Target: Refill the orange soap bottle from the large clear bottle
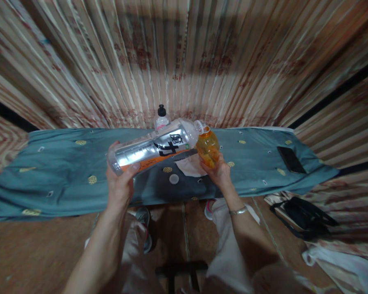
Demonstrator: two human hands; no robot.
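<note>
My left hand [121, 177] is closed round the base of a large clear plastic bottle [153, 147] with a silver and orange label. The bottle is tilted to the right, its uncapped neck at the mouth of a small orange bottle [207, 148]. Around the lower part of that orange bottle my right hand [217, 169] is closed, holding it nearly upright. Whether liquid passes between the two mouths I cannot tell. Below them on the cloth lie a whitish cloth or tissue [190, 166] and a round pale cap [173, 179].
A clear bottle with a black top [162, 116] stands behind the large bottle. A dark phone [291, 160] lies at the right on the patterned teal cloth [64, 163]. A pleated curtain [178, 53] hangs behind; a black bag [306, 214] is at lower right.
</note>
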